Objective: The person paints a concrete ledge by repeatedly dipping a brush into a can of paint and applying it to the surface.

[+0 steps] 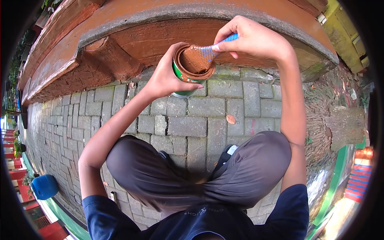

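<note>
My left hand [167, 78] is wrapped round a green paint can [185, 93] and holds it up, tilted, above the paving. Brown paint coats the can's rim and inner wall. Between the fingers and thumb of my right hand [254, 41] is a paintbrush [231, 38] with a blue handle. The brush's paint-smeared head lies at the can's mouth, over its right side. How deep the bristles reach inside is hard to see.
A low brown-painted wall [160, 42] with a grey ledge curves across the front. Grey paving bricks [187, 126] cover the ground, with a dry leaf [231, 119] on them. Tree roots [320, 120] spread at right. A blue container [45, 187] stands far left.
</note>
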A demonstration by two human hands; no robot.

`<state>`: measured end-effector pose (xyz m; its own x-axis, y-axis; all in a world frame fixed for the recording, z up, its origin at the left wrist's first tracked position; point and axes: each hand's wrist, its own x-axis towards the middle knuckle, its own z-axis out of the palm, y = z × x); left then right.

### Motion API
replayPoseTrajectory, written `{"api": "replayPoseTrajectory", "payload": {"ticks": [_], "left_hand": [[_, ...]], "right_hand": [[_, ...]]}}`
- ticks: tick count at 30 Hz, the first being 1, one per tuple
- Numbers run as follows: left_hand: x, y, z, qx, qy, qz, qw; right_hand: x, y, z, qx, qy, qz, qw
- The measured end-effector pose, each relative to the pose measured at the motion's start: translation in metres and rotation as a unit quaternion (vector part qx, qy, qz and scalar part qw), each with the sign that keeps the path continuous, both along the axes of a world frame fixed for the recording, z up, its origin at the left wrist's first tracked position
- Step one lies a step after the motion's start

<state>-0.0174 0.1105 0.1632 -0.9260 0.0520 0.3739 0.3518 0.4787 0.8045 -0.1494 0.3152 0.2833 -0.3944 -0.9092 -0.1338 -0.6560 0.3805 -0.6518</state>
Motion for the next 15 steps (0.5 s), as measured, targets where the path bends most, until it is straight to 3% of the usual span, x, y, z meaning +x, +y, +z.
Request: {"api": "replayPoseTrajectory", "payload": {"ticks": [10, 15], "left_hand": [[0.003, -0.003, 0.006, -0.033, -0.016, 0.007, 0.999], [-0.002, -0.002, -0.004, -0.017, -0.048, -0.003, 0.999]], "right_hand": [[0.008, 0.006, 0.005, -0.009, -0.032, 0.001, 0.999], [0.012, 0.012, 0.012, 0.021, 0.071, -0.051, 0.996]]}}
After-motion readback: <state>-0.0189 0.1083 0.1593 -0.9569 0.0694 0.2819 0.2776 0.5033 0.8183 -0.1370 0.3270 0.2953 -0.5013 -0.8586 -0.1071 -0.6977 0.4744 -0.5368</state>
